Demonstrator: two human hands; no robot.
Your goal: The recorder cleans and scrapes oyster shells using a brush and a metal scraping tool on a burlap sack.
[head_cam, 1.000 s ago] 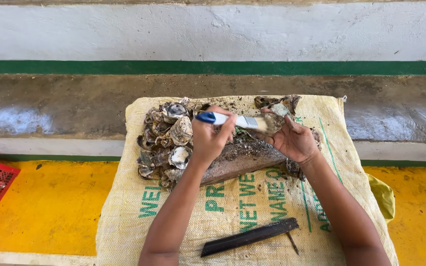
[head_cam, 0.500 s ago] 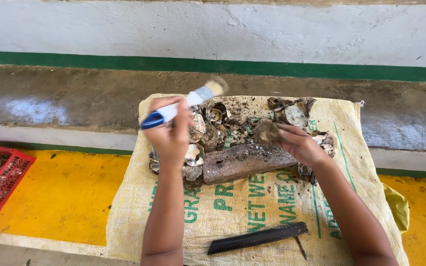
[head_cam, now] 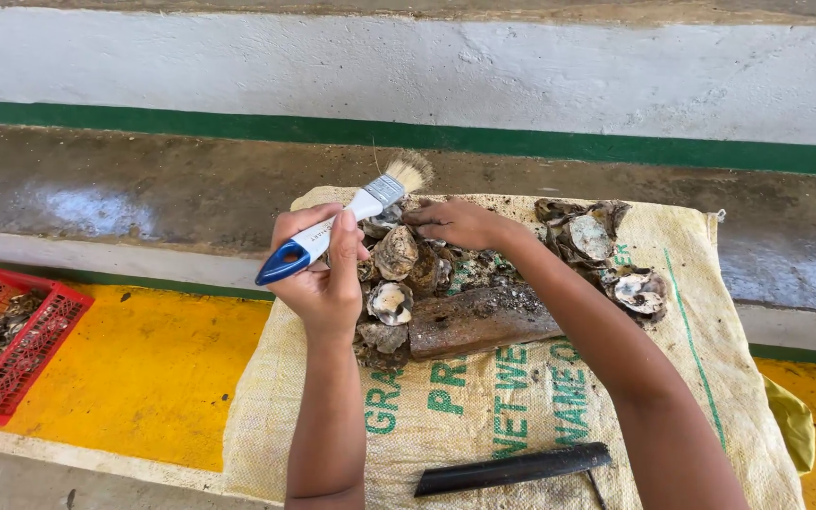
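A white wall with a green stripe runs behind a grey concrete ledge, and below it a yellow painted floor carries a woven sack (head_cam: 521,416) with green lettering, spread flat as a work mat. The left hand (head_cam: 323,274) is raised over the sack's left half, fingers wrapped tight around a paintbrush (head_cam: 347,219) with a white handle tipped in blue; the pale bristles point up and away, toward the sack's far edge. The right hand (head_cam: 460,222) reaches across toward the far edge, fingers bent and pressing on a pile of oyster shells (head_cam: 399,283) heaped in the sack's left-centre; whether it grips one cannot be told. Just beside the pile, in the middle of the sack, lies a brown, crusted block (head_cam: 479,321). More open shells (head_cam: 616,264) sit toward the far right corner. A dark, flat blade-like tool (head_cam: 512,469) lies near the sack's near edge. A red plastic crate (head_cam: 25,345) with shells stands on the floor well to the left.
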